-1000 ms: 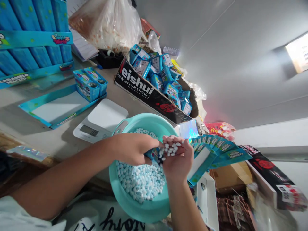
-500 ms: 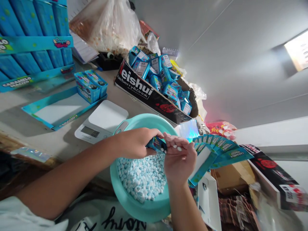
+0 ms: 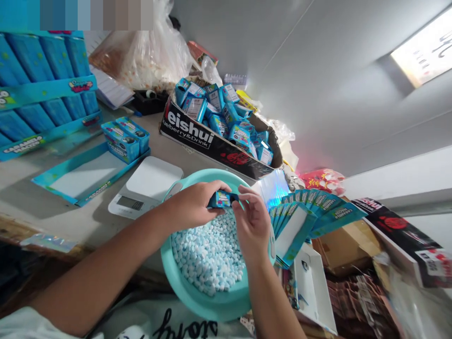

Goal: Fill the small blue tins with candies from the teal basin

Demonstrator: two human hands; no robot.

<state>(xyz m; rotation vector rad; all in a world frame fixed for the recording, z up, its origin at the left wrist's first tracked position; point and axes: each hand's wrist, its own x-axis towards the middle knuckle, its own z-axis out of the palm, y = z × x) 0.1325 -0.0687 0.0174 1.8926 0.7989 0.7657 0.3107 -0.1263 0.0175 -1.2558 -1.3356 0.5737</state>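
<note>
A small blue candy box lies level in my left hand, fingers and thumb wrapped round its left end. My right hand is at the box's dark right end, thumb and forefinger pinching there, the other fingers curled. Both hands are over a turquoise basin filled with pale blue and white candies. Whether candies are still in my right palm is hidden by the fingers. Just left of the basin sits a white kitchen scale with a small display.
Behind the basin stands a black carton heaped with blue candy boxes. A blue display tray holding two boxes lies left. Stacked full trays rise at far left. Fanned blue trays and a brown carton are at right.
My right hand has turned from palm-up with candies to a pinch at the box's end. The box has come level in my left hand. The view has shifted slightly.
</note>
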